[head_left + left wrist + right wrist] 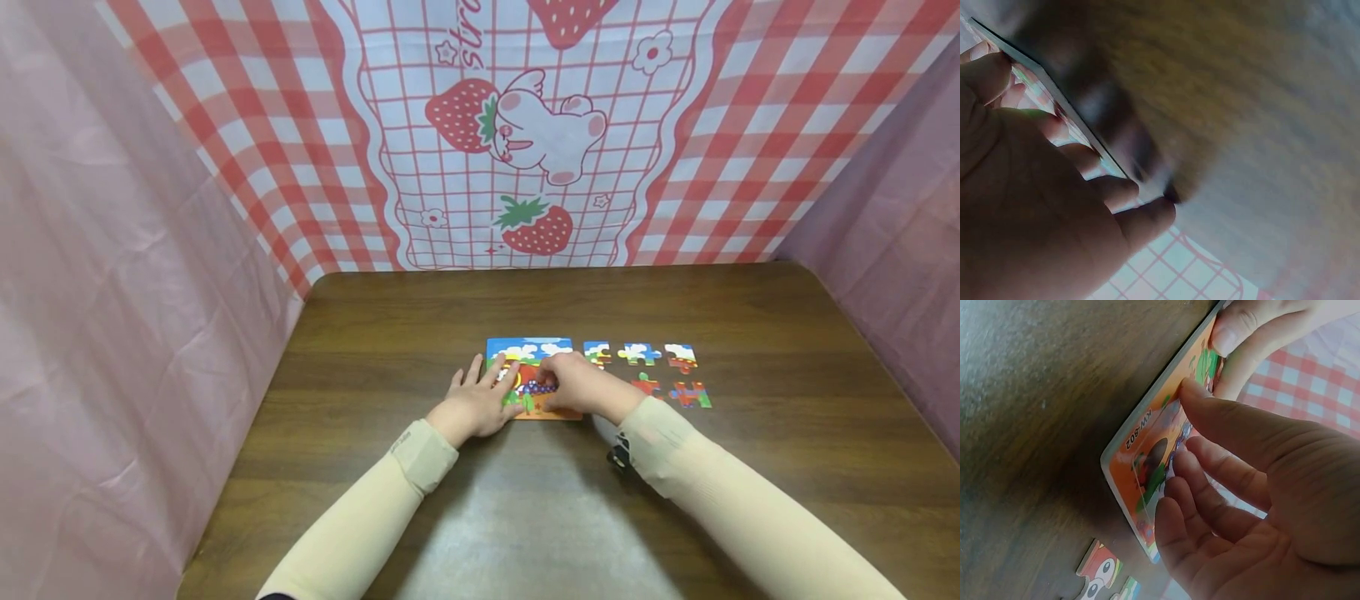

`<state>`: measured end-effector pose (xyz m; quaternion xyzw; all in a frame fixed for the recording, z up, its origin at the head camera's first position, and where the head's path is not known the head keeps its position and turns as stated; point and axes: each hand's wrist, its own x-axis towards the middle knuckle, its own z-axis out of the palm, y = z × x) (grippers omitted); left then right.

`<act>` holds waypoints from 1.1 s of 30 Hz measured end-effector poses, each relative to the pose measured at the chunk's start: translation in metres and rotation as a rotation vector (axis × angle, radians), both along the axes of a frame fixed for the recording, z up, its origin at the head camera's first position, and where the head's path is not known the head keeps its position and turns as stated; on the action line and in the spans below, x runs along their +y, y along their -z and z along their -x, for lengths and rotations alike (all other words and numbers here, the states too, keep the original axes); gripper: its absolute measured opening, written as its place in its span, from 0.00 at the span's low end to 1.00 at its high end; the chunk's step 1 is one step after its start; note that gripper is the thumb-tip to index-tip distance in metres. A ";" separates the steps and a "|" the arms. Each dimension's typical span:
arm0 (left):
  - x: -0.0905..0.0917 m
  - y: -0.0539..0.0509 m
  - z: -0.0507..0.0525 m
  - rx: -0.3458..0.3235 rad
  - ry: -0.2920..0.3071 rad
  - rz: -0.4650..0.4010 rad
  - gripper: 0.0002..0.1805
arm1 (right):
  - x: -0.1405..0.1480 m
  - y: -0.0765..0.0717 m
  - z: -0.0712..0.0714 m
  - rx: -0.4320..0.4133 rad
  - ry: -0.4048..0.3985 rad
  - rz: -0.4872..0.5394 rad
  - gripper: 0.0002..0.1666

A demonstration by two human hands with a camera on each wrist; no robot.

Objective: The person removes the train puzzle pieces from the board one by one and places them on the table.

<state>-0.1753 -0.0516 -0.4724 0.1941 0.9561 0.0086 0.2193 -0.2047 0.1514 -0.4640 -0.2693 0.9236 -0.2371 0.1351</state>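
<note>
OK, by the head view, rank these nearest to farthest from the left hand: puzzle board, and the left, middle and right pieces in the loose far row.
1. Puzzle board: under the fingers of the left hand.
2. Left piece: just right of the board.
3. Middle piece: next along to the right.
4. Right piece: at the row's right end.

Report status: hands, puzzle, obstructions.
Left hand touching puzzle board, fingers spread. Right hand over board, fingers bent. Loose pieces right of board; nothing visibly blocking.
</note>
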 end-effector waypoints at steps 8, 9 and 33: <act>-0.001 0.004 0.003 0.004 -0.046 -0.009 0.40 | -0.002 -0.001 0.000 -0.019 0.005 -0.016 0.14; -0.001 0.003 0.002 0.001 -0.048 -0.010 0.40 | -0.002 -0.002 -0.001 -0.019 0.005 -0.019 0.13; -0.001 -0.005 -0.002 -0.006 -0.051 0.018 0.40 | -0.009 -0.006 0.000 -0.056 0.020 -0.041 0.10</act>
